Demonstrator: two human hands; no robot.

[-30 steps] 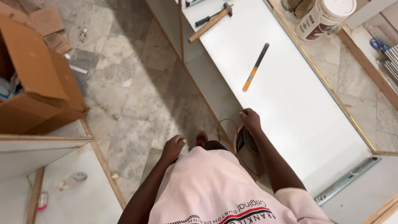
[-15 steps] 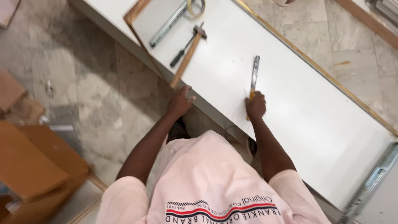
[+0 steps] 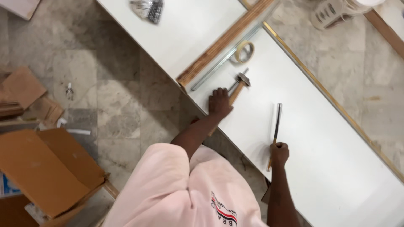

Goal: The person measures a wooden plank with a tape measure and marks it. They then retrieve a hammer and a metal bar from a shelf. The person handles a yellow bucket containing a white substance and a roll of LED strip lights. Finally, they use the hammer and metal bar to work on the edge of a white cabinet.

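Both hands on tools at the white panel's (image 3: 320, 138) near edge.
Our left hand (image 3: 219, 102) covers the hammer (image 3: 238, 86) handle, fingers together; our right hand (image 3: 279, 153) fist-grips the chisel (image 3: 275, 126); neither is lifted yet.

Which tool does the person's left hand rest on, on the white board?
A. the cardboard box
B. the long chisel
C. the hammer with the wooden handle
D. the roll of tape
C: the left hand lies over the wooden handle of the hammer on the white board, while the right hand grips the long chisel, and the roll of tape lies apart, untouched.
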